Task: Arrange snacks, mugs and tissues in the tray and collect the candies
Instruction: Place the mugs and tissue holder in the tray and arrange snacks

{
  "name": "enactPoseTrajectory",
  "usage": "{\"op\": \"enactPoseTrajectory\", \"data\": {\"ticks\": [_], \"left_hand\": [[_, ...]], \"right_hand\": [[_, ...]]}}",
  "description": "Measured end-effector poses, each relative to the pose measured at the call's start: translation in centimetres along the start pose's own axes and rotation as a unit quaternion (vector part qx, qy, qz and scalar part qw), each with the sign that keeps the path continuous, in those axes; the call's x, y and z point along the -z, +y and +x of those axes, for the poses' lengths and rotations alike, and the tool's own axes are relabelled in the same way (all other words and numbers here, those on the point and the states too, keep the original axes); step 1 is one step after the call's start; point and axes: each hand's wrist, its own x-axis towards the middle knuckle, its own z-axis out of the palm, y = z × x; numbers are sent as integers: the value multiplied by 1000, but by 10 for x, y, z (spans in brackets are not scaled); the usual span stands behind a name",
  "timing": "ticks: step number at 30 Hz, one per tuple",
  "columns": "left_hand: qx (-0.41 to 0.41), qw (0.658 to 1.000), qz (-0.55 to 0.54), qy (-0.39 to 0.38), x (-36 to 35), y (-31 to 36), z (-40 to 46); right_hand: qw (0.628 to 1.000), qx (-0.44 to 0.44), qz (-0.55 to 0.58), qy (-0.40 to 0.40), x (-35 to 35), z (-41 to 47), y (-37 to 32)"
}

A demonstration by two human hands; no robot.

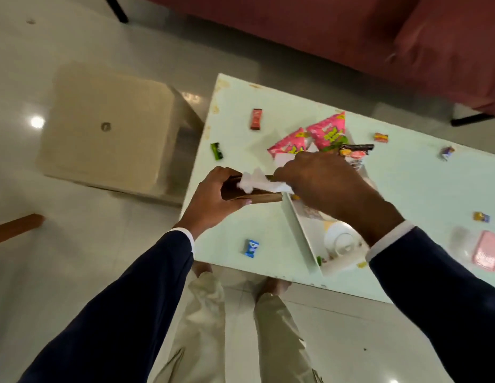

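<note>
My left hand (213,194) grips a brown tissue box (257,196) above the table's left part. A white tissue (257,183) sticks out of its top, and my right hand (321,181) pinches that tissue. Just right of the box lies the white tray (299,233), holding a white mug (341,240) and, at its far end, pink snack packets (328,131) and a dark snack packet (355,150). Several wrapped candies lie loose on the table: red (256,119), green (216,151), blue (251,247), orange (381,137), purple (446,153) and yellow-purple (481,217).
The pale green table (420,189) has a pink-lidded clear container (486,251) at its right edge. A beige square stool (108,128) stands left of the table on the glossy floor. A red sofa (351,31) runs behind the table. My legs are at the near edge.
</note>
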Motion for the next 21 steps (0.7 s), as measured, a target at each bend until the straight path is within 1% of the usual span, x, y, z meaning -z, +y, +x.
{"op": "enactPoseTrajectory", "data": {"ticks": [3, 6, 8, 13, 16, 18, 19, 21], "left_hand": [[-30, 999, -2, -23, -40, 21, 2], [-48, 997, -11, -54, -81, 40, 6], [-56, 996, -8, -72, -104, 51, 8], [-114, 988, 25, -103, -150, 72, 9], [-160, 979, 39, -122, -173, 84, 10], [-169, 976, 51, -124, -184, 90, 10], [-172, 975, 54, -127, -189, 92, 11], [-178, 972, 60, -138, -198, 95, 11]], "right_hand": [[999, -20, 15, -22, -13, -39, 18], [994, -64, 83, 18, -22, -79, 36], [987, -80, 135, 30, -26, -101, 43], [968, -77, 230, 65, -31, -155, 57], [958, -104, 264, 44, -37, -180, 69], [955, -132, 263, 33, -41, -193, 74], [950, -145, 273, 40, -44, -198, 75], [928, -171, 327, 55, -47, -204, 78]]}}
